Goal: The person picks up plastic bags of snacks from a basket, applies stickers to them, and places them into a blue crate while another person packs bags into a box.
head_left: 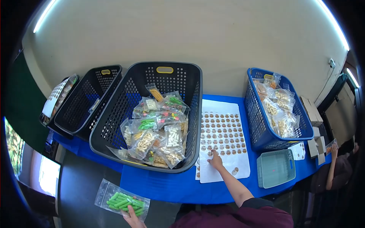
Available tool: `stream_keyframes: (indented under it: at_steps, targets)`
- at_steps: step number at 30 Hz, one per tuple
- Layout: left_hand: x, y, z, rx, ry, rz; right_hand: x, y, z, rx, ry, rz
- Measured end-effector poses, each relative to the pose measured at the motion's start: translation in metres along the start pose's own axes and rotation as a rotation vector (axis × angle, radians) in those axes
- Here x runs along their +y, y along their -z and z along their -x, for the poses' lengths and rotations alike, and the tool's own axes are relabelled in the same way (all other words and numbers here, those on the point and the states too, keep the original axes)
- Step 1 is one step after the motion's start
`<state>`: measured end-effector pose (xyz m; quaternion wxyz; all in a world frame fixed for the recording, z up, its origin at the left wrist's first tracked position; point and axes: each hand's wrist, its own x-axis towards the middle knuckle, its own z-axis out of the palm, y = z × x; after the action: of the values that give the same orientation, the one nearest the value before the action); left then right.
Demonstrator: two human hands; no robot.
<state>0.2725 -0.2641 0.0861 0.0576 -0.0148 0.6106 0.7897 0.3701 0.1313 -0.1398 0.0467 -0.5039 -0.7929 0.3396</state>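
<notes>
In my left hand (133, 219) is a clear zip bag of green sticks (123, 201), gripped by its lower right edge in front of the table. My right hand (216, 161) rests on a white sheet of round brown stickers (224, 131). Its index finger and thumb are apart, at the lower left end of the sticker rows. The lower part of the sheet is mostly bare, with a few round stickers near its bottom. To the left of the sheet stands a large dark basket (146, 68) holding several clear bags of white, green, yellow and mixed-colour pieces.
A blue basket (260, 127) of bagged pale pieces stands right of the sheet, near a greenish plastic tray (276, 181). Two more dark baskets (70, 114) (45, 121) are at far left. Cardboard boxes (311, 111) and another person's arm (332, 171) appear at far right.
</notes>
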Motion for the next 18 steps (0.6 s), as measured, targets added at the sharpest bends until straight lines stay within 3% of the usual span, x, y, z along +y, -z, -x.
stream_keyframes:
  at_steps: [3,6,9,13,18]
  targets:
    - [0.026,-0.014,0.009,0.113,0.130,-0.300,-0.001,0.000,0.001,0.030,-0.002,-0.002]
    - [0.016,-0.012,0.001,0.030,0.076,-0.330,-0.002,0.003,0.001,0.023,0.044,-0.035]
    - [0.017,-0.027,0.002,0.028,0.061,-0.278,0.002,0.001,0.001,0.047,0.066,-0.046]
    - [0.010,-0.034,-0.001,-0.195,-0.021,-0.126,0.010,-0.003,-0.007,0.011,0.081,0.010]
    - [0.018,-0.043,0.007,-0.213,-0.156,-0.149,0.005,0.005,0.006,0.047,0.079,-0.031]
